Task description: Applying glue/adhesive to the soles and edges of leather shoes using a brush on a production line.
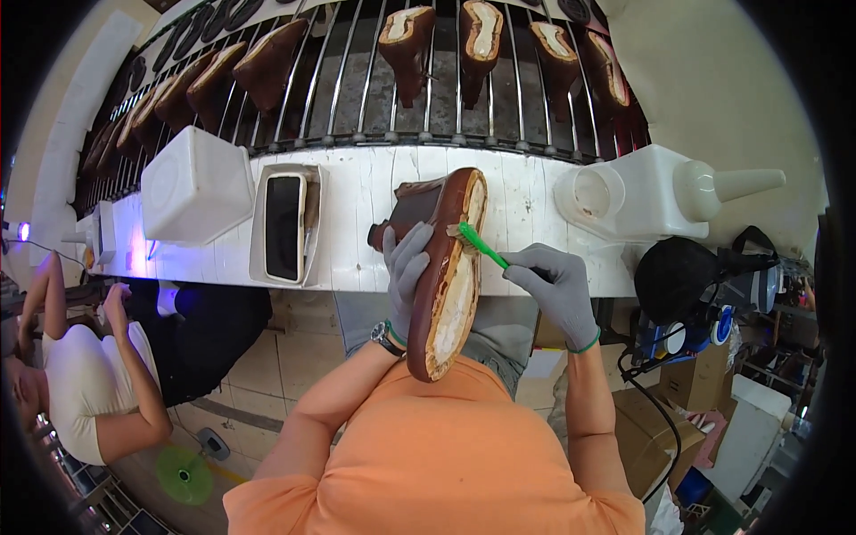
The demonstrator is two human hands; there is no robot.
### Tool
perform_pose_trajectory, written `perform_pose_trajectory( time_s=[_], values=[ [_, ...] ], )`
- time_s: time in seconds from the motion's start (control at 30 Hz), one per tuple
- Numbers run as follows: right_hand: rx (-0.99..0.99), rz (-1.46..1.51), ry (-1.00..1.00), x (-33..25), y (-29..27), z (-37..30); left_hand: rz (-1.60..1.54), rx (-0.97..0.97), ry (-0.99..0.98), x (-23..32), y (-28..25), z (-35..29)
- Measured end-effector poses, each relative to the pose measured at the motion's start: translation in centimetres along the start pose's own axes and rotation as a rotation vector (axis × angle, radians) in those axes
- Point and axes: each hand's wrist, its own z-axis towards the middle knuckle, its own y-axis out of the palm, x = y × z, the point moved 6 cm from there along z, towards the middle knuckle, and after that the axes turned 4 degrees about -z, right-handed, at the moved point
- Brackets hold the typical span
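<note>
A brown leather shoe upper (435, 283) lies bottom up over the front edge of the white bench, its pale, sole-less underside facing me. My left hand (407, 267), in a grey glove, is wrapped round its side. In my gloved right hand (555, 287) is a small brush (481, 244) with a bright green handle, pinched between thumb and fingers. Its bristles touch the rim of the underside near the middle of the shoe. The fingertips of my left hand lie close to the bristles.
Behind the white bench (526, 192) runs a roller rack (339, 80) with several upturned brown shoes. A white box (198, 185) and a tray with a phone (284, 227) are at left. At right stand a white bottle (655, 183) and a clear cup (592, 193). Another person (102, 374) sits far left.
</note>
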Motion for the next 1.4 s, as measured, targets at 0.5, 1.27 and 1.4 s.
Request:
perform_pose_trajectory(
  time_s=[0.5,1.27,1.4],
  values=[
    [-0.204,-0.353,-0.626,-7.8,2.6,-5.3,-0.068,-0.106,-0.13,-0.3,-1.1,1.0],
    [0.122,-0.146,-0.109,-6.3,0.8,-2.3,-0.159,-0.288,-0.249,0.2,-1.7,6.0],
    [0.006,-0.113,-0.285,-9.7,1.5,-4.3,-0.571,-0.497,-0.679,0.0,-2.1,5.1]
  ],
)
